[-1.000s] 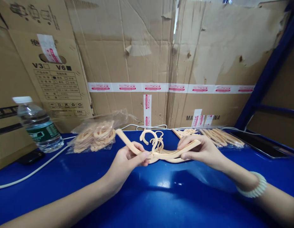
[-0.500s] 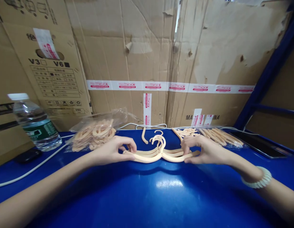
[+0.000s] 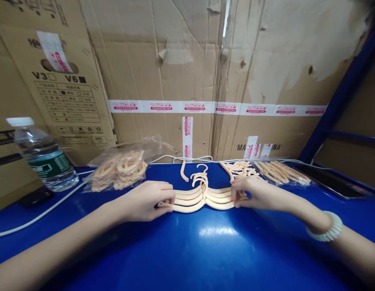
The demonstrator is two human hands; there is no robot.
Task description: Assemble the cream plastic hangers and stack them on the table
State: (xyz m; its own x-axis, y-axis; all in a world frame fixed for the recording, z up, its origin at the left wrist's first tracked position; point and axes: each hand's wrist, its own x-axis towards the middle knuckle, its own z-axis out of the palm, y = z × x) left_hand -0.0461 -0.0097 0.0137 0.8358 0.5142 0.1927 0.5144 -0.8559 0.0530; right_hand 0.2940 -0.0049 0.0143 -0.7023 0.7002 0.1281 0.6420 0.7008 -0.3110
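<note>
Several peach-coloured plastic hangers (image 3: 202,197) lie stacked flat on the blue table (image 3: 205,250), hooks pointing away from me. My left hand (image 3: 147,200) is curled over the stack's left ends, fingertips pressing on them. My right hand (image 3: 251,193) is curled over the right ends in the same way, with a pale beaded bracelet (image 3: 327,232) on its wrist. A single loose hook piece (image 3: 183,171) lies just behind the stack.
A clear bag of hooks (image 3: 122,169) sits at the back left, a bag of hanger arms (image 3: 278,171) at the back right. A water bottle (image 3: 43,155), a dark phone (image 3: 34,197) and a white cable (image 3: 38,216) are at left. Cardboard boxes (image 3: 187,81) wall the back; a dark tablet (image 3: 329,182) lies at right.
The hanger I held raised between both hands has come down onto the stack on the table. Both hands now rest on the stack's ends, drawn slightly inward.
</note>
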